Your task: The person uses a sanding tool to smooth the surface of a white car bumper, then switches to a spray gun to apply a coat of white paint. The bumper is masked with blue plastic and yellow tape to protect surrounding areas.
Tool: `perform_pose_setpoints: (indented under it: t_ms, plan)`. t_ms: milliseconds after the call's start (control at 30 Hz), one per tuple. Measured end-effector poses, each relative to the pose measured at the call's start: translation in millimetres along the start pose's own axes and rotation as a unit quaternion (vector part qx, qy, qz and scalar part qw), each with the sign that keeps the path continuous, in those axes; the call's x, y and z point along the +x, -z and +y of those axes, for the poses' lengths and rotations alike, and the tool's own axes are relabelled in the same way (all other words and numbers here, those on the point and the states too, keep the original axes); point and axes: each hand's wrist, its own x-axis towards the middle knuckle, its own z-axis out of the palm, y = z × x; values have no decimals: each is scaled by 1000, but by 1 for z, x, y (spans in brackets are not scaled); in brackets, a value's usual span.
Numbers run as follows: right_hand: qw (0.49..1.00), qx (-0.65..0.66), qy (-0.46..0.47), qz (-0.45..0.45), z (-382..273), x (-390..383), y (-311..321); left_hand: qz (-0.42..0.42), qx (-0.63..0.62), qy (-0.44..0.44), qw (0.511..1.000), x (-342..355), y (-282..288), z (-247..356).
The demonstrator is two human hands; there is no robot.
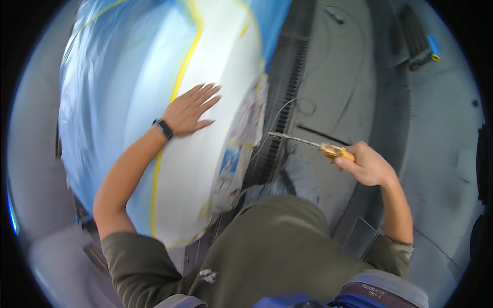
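Observation:
My left hand [192, 110] lies with fingers extended on a white curved panel [226, 56]. Yellow tape [180, 77] runs along the panel beside blue plastic sheeting [92, 133]. In my right hand [362, 164] is a yellow air blow gun [334, 151] with a long, thin metal nozzle that points left toward the panel's edge. Paper masking [241, 133] hangs at that edge, right of my left hand.
A slotted dark floor grate [287, 102] runs beside the panel. Thin hoses [305, 105] lie on the grey floor [339, 72]. At upper right are dark long objects [411, 38] with a blue-and-yellow item [433, 47]. A blue respirator-like item [354, 297] shows at bottom right.

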Motion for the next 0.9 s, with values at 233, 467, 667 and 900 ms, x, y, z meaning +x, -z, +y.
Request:
perform_pose_setpoints:
  t_ms: [233, 467, 667, 900]
  plan:
    - [999, -14, 27, -8, -57, -69, -164, 41, -57, 11, 997, -206, -58, 125]
    - [989, -88, 35, -117, -101, -103, -255, -64, -136, 53, 987, -396, -128, 258]
    - [981, -133, 22, -142, -100, -103, -283, -122, -178, 32, 976, -466, -147, 306]
    - [957, -143, 169, -188, -127, -95, -342, -100, -46, 157, 981, -498, -145, 265]
